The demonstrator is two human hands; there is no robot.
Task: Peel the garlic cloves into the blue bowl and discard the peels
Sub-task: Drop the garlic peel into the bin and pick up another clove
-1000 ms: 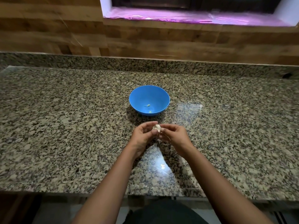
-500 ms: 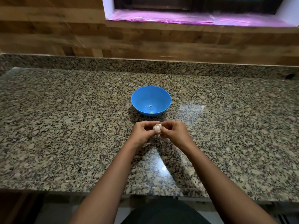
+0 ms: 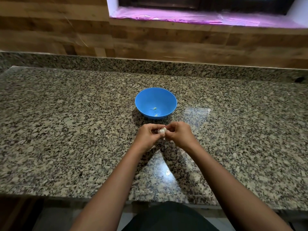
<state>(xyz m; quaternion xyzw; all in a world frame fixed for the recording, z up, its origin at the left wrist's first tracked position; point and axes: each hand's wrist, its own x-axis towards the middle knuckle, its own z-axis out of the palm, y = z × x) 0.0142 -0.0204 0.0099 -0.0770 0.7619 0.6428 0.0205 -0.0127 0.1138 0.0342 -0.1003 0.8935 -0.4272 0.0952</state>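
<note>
Head view, looking down on a speckled granite counter (image 3: pixel 66 130). Both hands meet over the counter's middle, just in front of the blue bowl (image 3: pixel 155 102) and apart from it. Left hand (image 3: pixel 147 136): fingers curled, thumb and fingertips pinching a small white piece of garlic (image 3: pixel 162 130). Right hand (image 3: pixel 180 135): fingers also curled in, fingertips pinched on the same garlic from the other side. Garlic sits between the two sets of fingertips, held above the counter surface, not touching it as far as can be seen. It looks papery and whitish; whether it is one clove or a small cluster cannot be told. A pale bit hangs just below it between the hands, too small to identify.

Blue bowl stands upright on the counter, near the centre, beyond the hands. Inside it, two small pale pieces (image 3: pixel 155 108) lie on the bottom toward the near side, one nearer the middle and one by the near wall; small and blurry, likely peeled garlic bits.

Both forearms reach in from the bottom edge, bare, converging on the garlic. Bright light reflection on the counter between the forearms. Granite backsplash runs along the far edge of the counter, wood-plank wall (image 3: pixel 50 30) above it. Window sill (image 3: pixel 200 18) at top, covered in pink-purple film.
</note>
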